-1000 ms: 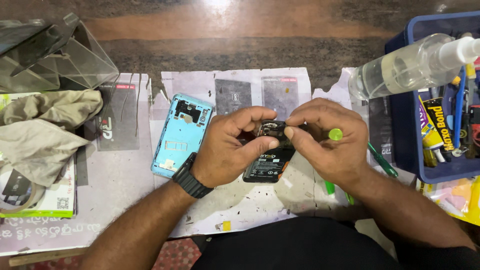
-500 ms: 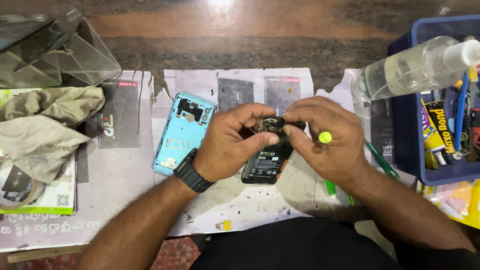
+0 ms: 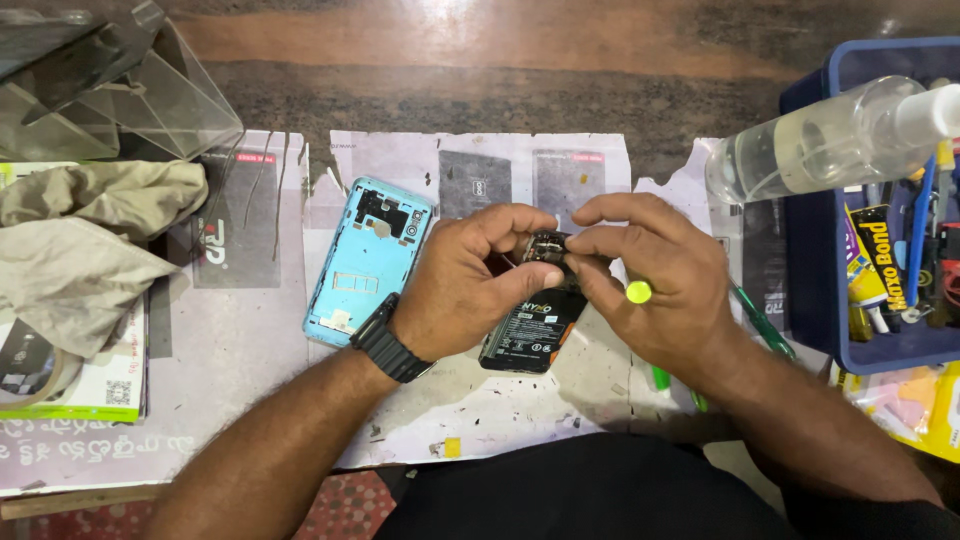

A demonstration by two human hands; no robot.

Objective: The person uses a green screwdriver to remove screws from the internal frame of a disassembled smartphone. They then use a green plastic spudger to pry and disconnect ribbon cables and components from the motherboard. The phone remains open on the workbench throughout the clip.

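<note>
1. Lying far out beyond the left hand (image 3: pixel 470 285), at the table's left edge, a crumpled beige cloth (image 3: pixel 80 240) rests below some clear plastic covers (image 3: pixel 120 90).
2. Just left of that hand, beside its black wristwatch (image 3: pixel 392 340), a light blue phone back cover (image 3: pixel 368 258) lies flat on the paper-covered table (image 3: pixel 250 400), inner side up.
3. The left hand is closed around the opened phone (image 3: pixel 535 320), thumb and fingers pinching its upper end, while the phone tilts above the table between both hands.
4. The right hand (image 3: pixel 655 290) meets the left at the phone's top, its fingertips pressed together on a small part there; a yellow-green tool tip (image 3: pixel 638 292) shows against its palm. How the tool is held I cannot tell.
5. Well to the right of that hand, a clear spray bottle (image 3: pixel 830 135) lies across a blue bin (image 3: pixel 830 300) of tubes and tools.
</note>
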